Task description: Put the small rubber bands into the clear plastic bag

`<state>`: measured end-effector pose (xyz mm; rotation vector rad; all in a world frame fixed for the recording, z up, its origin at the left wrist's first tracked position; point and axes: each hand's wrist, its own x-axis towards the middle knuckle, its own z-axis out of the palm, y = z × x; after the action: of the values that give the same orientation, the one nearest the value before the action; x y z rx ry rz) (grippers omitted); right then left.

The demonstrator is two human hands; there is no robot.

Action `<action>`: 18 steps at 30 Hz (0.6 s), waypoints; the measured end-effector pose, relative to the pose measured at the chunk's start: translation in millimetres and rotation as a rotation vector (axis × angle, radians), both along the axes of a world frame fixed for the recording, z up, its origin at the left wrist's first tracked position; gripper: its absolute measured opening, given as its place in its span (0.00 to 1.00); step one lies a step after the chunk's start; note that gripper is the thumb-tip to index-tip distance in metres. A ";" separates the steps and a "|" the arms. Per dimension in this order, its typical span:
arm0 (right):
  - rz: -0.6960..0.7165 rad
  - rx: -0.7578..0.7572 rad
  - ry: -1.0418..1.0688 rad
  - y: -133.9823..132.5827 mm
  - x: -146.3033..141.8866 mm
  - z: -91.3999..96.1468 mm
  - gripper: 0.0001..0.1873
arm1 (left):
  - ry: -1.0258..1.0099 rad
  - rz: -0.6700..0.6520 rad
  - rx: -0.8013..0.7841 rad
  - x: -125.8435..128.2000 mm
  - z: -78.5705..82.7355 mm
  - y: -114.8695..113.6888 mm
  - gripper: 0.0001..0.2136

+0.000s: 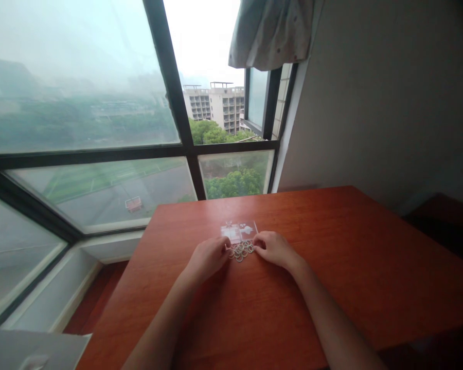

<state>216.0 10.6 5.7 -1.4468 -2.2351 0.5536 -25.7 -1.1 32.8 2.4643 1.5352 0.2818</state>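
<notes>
A small pile of pale, thin rings [239,251] lies on the reddish-brown table [355,257]. My left hand [211,256] is at the pile's left edge, its fingers curled inward and the fingertips against the outermost rings. From the other side, my right hand [274,248] rests with bent fingers and thumb close together at the right edge of the pile. Whether either hand pinches a ring is too small to make out. Just behind the rings, a flat, clear plastic packet or sheet [235,233] with whitish marks lies between the hands.
Large dark-framed windows [189,149] stand beyond the table's far and left edges, with one pane swung open. A grey curtain [272,36] hangs at the upper right of the window. A plain wall [370,113] rises on the right. A pale surface [31,349] shows at lower left.
</notes>
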 end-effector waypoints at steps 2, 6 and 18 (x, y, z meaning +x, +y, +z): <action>0.010 0.003 0.004 -1.2 -3.3 -0.6 0.05 | 0.002 -0.003 0.003 -2.2 0.0 1.0 0.06; -0.002 0.037 -0.006 -1.9 -11.6 -3.5 0.05 | 0.001 0.000 -0.014 -3.2 0.3 1.7 0.05; -0.006 0.057 0.043 -12.4 -35.8 2.2 0.05 | -0.005 -0.042 -0.029 -3.1 1.1 1.4 0.06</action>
<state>180.2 -1.8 7.9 -1.3999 -2.1946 0.5104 -28.9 0.3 33.9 2.4689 1.4727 0.2559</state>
